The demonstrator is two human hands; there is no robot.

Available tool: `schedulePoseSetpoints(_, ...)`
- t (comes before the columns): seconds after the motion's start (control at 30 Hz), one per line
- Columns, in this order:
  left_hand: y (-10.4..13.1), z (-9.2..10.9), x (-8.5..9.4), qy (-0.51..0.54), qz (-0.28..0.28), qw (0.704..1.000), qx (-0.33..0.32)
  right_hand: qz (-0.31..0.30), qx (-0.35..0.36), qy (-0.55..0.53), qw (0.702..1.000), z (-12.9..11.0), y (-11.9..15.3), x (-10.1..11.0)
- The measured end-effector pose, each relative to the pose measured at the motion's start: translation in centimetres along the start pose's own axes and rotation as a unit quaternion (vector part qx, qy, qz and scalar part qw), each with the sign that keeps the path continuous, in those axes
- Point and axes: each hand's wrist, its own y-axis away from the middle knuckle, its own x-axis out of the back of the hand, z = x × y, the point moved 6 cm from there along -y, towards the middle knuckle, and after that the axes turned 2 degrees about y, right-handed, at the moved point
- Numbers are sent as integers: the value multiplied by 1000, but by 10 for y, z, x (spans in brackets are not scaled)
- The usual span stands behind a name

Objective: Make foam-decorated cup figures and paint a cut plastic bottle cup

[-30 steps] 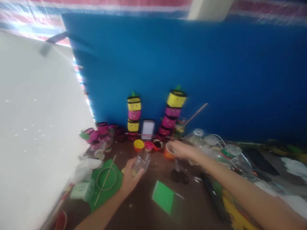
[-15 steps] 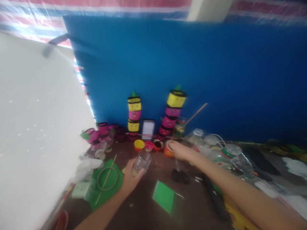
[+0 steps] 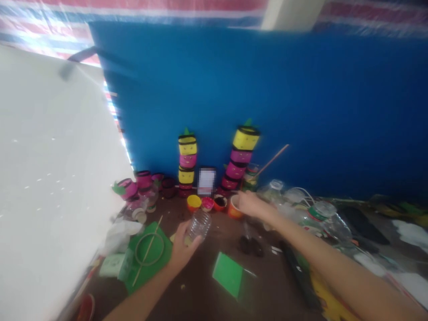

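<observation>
My left hand (image 3: 185, 245) is wrapped round a clear ribbed piece of plastic bottle (image 3: 200, 224), holding it just over the brown table. My right hand (image 3: 250, 203) is at the rim of an orange cup (image 3: 235, 207), fingers pinched together. A thin reddish stick (image 3: 241, 186) rises by those fingers and seems to be in their grip; its lower end is hidden. Left of that cup stand small pots of dark paint (image 3: 220, 203), pink paint (image 3: 207, 203) and yellow paint (image 3: 194, 203). Black-handled scissors (image 3: 250, 244) lie below my right hand.
Two stacks of painted bottle rings, the left stack (image 3: 187, 160) and the right stack (image 3: 240, 156), stand before a blue board (image 3: 200, 80). Green sheet (image 3: 229, 274) lies in front. Clear bottles (image 3: 323, 209) crowd the right; a hoop (image 3: 150, 249) lies left.
My right hand has shifted slightly right and up from inside the orange cup's mouth to its right rim. My left hand and the bottle piece stay in place.
</observation>
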Motion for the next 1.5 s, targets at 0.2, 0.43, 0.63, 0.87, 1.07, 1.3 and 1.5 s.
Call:
schedulePoseSetpoints(0.2, 0, 2, 0, -8, -4, 1000, -4, 11, -49, 28, 998, 0, -16, 0)
schedulePoseSetpoints(0.43, 0, 2, 0, -9, -4, 1000, -4, 31, -34, 47, 998, 2, -17, 0)
schedulePoseSetpoints(0.63, 1, 0, -2, -7, -16, 1000, -6, 105, -31, 31, 994, 0, -2, 5)
schedulePoseSetpoints(0.87, 1, -2, -2, -14, -13, 1000, -8, 272, -63, -66, 958, 3, 25, 21)
schedulePoseSetpoints(1.07, 2, -5, -2, -6, -13, 1000, -8, 382, -104, -167, 903, 18, 38, 10)
schedulePoseSetpoints(1.3, 2, 0, -4, -21, -20, 1000, -8, 439, -80, -257, 857, 23, 59, 8)
schedulePoseSetpoints(1.5, 4, 4, -5, -39, -27, 998, -33, 410, -36, -259, 874, 30, 81, 15)
